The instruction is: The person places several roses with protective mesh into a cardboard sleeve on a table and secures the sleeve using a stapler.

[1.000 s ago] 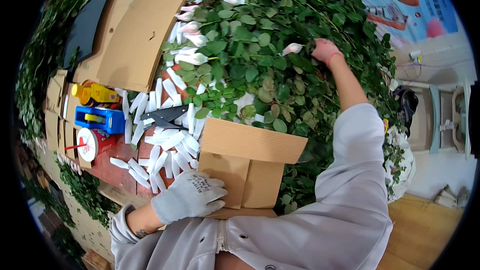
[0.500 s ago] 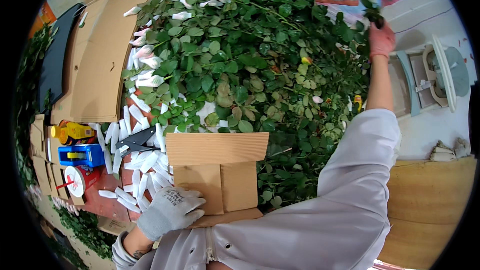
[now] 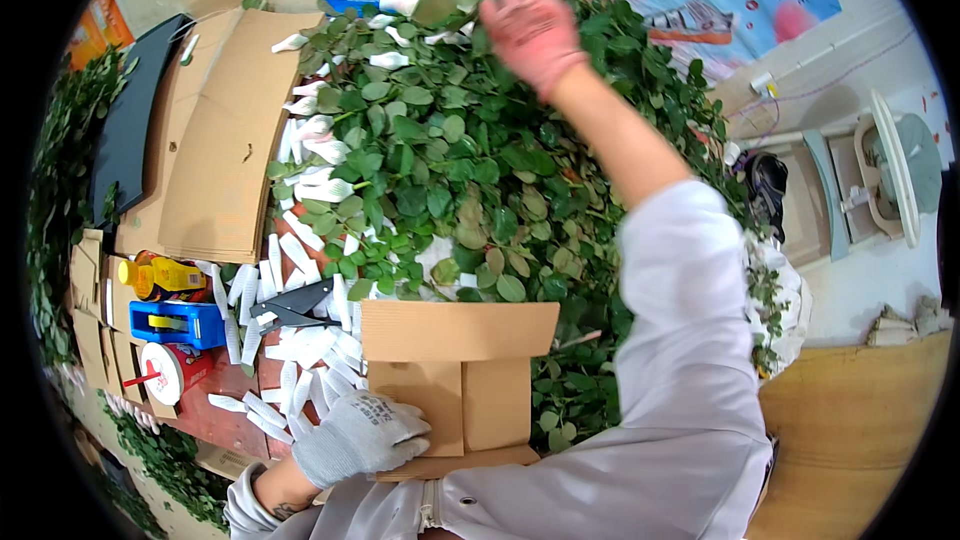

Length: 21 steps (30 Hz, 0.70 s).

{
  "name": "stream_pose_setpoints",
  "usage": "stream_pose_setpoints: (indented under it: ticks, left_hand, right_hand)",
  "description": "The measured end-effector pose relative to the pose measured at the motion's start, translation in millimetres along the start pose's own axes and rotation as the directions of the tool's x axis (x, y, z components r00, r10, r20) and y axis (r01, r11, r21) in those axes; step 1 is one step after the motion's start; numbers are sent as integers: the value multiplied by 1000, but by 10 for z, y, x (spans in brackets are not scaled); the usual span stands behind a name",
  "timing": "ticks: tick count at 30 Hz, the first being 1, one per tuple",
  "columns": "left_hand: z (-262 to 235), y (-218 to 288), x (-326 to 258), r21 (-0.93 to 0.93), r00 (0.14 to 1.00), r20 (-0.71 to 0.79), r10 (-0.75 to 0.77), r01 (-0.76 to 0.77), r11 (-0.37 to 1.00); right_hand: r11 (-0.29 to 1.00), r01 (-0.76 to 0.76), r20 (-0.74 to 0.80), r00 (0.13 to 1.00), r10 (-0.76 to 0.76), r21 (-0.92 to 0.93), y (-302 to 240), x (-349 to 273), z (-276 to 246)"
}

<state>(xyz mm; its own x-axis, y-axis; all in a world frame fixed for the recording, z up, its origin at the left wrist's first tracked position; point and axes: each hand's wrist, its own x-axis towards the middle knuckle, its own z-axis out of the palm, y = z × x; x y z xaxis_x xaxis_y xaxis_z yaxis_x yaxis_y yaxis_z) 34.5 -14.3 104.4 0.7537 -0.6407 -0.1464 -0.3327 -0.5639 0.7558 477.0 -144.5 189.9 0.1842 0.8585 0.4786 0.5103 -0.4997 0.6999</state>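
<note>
My left hand (image 3: 365, 435), in a grey glove, has its fingers curled over the lower left part of a folded piece of corrugated cardboard (image 3: 495, 405) in front of me. Far out over the back of a big heap of leafy roses (image 3: 440, 155), my right hand (image 3: 530, 38) in a pink glove is closed and slightly blurred. A rose (image 3: 405, 1) with a white netted bud and leaves points left from it; its stem is hidden by the glove. Other rose heads in white sleeves lie along the heap's left edge.
Loose white foam sleeves (image 3: 297, 252) lie scattered left of the cardboard, around a black stapler-like tool (image 3: 295, 304). Further left are a blue tape dispenser (image 3: 180, 325), a lidded cup (image 3: 163, 373), a yellow-capped bottle (image 3: 165, 278) and stacked cardboard (image 3: 220, 130). A pale plastic chair-like object (image 3: 830, 175) stands right.
My right hand has swept left from the far right across the back of the heap, carrying the rose. The left hand stays on the cardboard; the whole view has shifted slightly.
</note>
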Motion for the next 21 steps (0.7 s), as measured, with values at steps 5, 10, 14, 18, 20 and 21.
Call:
stream_pose_setpoints:
  ticks: [5, 10, 14, 18, 20, 21]
  left_hand:
    - [53, -79, 15, -47, 994, -95, 52, -57, 997]
    - [45, -93, 14, -105, 996, -86, 37, -46, 993]
    - [30, -71, 51, -85, 997, -74, 37, -43, 995]
    - [-6, -75, 51, -78, 997, -66, 43, -48, 996]
    - [63, -98, 28, -118, 996, -89, 4, -15, 993]
    - [60, -82, 13, -108, 996, -85, -1, -8, 994]
  right_hand:
    - [927, -354, 706, 688, 167, 126, -804, -192, 1137]
    - [950, -312, 729, 652, 208, 8, -1096, -339, 1385]
    - [905, -425, 634, 708, 312, 29, -1046, -366, 1820]
    - [953, -302, 625, 744, 236, -1, -603, -499, 1958]
    - [945, -320, 486, 837, 252, 60, -543, -407, 1582]
    - [938, -344, 620, 743, 253, 30, -353, -231, 1198]
